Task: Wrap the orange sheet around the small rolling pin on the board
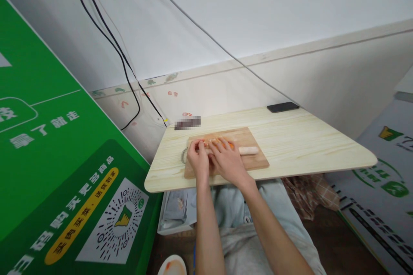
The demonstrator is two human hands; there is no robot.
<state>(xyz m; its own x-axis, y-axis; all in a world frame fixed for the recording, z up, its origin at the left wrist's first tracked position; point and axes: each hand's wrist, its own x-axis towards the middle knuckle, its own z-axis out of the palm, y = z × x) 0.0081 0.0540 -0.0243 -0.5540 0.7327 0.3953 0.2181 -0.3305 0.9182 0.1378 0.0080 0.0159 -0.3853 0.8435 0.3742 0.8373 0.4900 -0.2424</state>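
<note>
On a wooden cutting board (258,164) lie orange and red food pieces (230,145), partly hidden under my fingers; their kind is too small to make out. My left hand (198,157) is closed at the board's left side, thumb and fingers drawn together by the pieces. Whatever it pinches is hidden. Spread fingers of my right hand (226,159) rest over the orange pieces in the middle. A pale, light-wood handle (249,150) sticks out to the right of my right hand, lying across the board. Its other end is covered by my hands.
The board lies near the front edge of a pale wooden table (316,146). A black phone (283,107) lies at the back right, a pixelated dark item (187,123) at the back left. Below are a white box (176,227) and a stained white dish (173,265). A green panel (64,137) stands left.
</note>
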